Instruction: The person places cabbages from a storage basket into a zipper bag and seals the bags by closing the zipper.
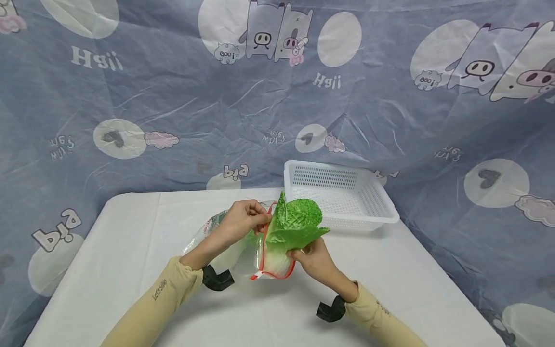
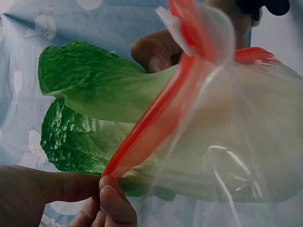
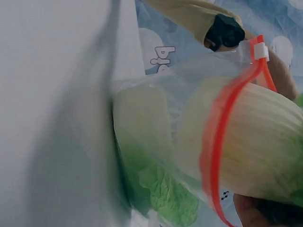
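Observation:
A clear zip bag (image 1: 261,255) with a red zip edge (image 2: 147,120) is held with its mouth spread. My left hand (image 1: 243,222) pinches that red edge between thumb and fingers. Gripped by my right hand (image 1: 318,264), a napa cabbage (image 1: 299,236) has its white base inside the bag mouth and its green leaves sticking out. A white slider (image 3: 261,51) sits at one end of the zip. Through the film, in the right wrist view, a second pale-stemmed leafy vegetable (image 3: 142,123) shows inside the bag. Some right fingers are hidden behind the leaves.
A white plastic basket (image 1: 347,220) with slotted walls stands at the back right of the white table (image 1: 143,226). Behind the table hangs a blue patterned cloth (image 1: 182,96). Black devices are strapped to both wrists.

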Demonstrator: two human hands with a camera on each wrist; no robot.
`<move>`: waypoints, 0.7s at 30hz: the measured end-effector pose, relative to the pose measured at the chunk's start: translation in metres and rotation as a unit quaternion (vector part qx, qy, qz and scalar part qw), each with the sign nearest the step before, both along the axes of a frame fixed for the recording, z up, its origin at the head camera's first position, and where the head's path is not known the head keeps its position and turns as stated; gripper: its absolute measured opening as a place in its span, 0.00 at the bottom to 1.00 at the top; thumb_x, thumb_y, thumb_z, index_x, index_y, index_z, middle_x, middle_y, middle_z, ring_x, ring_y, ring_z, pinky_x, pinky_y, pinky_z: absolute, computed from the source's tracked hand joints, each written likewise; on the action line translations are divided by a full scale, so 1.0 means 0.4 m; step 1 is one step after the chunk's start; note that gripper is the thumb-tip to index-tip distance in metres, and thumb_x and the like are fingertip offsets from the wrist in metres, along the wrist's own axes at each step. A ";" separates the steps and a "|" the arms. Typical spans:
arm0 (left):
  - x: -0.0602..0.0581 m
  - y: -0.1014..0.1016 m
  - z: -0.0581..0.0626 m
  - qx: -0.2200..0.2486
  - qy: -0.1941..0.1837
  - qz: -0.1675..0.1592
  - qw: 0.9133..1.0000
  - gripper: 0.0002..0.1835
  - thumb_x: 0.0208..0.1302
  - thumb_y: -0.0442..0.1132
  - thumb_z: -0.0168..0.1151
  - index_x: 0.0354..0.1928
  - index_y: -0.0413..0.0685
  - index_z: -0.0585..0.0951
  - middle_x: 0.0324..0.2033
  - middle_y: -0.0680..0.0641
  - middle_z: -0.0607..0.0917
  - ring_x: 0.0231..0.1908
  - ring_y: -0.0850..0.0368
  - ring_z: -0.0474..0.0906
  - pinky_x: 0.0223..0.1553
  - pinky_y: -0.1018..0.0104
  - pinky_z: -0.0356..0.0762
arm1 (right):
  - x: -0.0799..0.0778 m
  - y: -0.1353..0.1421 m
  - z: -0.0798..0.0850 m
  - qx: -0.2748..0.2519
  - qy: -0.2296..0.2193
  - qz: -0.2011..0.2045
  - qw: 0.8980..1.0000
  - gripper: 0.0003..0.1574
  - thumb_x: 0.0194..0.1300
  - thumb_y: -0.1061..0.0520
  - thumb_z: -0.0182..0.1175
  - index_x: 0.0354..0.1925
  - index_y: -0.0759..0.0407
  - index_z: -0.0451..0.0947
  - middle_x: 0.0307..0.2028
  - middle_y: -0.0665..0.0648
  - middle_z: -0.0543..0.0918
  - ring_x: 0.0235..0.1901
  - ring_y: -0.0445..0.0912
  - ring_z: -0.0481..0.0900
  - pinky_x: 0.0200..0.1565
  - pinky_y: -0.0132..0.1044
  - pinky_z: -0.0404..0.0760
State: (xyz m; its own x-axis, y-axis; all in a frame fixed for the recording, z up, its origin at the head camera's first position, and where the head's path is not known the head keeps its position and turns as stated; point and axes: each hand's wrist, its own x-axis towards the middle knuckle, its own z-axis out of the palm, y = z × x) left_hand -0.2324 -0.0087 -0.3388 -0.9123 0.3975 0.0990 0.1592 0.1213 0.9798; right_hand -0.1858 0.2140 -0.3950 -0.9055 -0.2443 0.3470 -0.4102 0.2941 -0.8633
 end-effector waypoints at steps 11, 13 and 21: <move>0.008 0.001 0.003 -0.012 0.019 0.001 1.000 0.08 0.63 0.36 0.64 0.36 0.38 0.78 0.22 0.47 0.81 0.22 0.58 0.77 0.28 0.66 0.80 | -0.028 0.017 -0.036 0.110 -0.020 0.113 0.987 0.33 0.61 0.65 0.64 0.62 0.68 0.65 0.55 0.65 0.77 0.54 0.40 0.76 0.51 0.35 0.79; 0.010 0.004 0.003 -0.019 0.032 0.004 0.999 0.07 0.63 0.36 0.64 0.35 0.38 0.78 0.22 0.47 0.81 0.22 0.59 0.76 0.27 0.67 0.79 | -0.033 0.015 -0.042 0.127 -0.017 0.122 0.984 0.33 0.62 0.64 0.64 0.63 0.67 0.65 0.56 0.64 0.77 0.55 0.42 0.75 0.52 0.35 0.79; 0.021 0.020 -0.005 -0.042 0.063 0.035 0.997 0.06 0.63 0.36 0.63 0.36 0.40 0.78 0.22 0.48 0.82 0.21 0.59 0.75 0.24 0.65 0.77 | -0.053 0.009 -0.052 0.217 0.069 0.168 0.959 0.41 0.65 0.65 0.59 0.71 0.66 0.53 0.65 0.64 0.68 0.63 0.50 0.69 0.62 0.40 0.73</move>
State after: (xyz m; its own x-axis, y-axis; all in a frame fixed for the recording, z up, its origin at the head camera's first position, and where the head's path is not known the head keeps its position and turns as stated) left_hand -0.2242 -0.0008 -0.3407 -0.9202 0.3453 0.1841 0.2690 0.2167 0.9384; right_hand -0.2068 0.2176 -0.4158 -0.7035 -0.6624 0.2576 -0.6463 0.4454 -0.6197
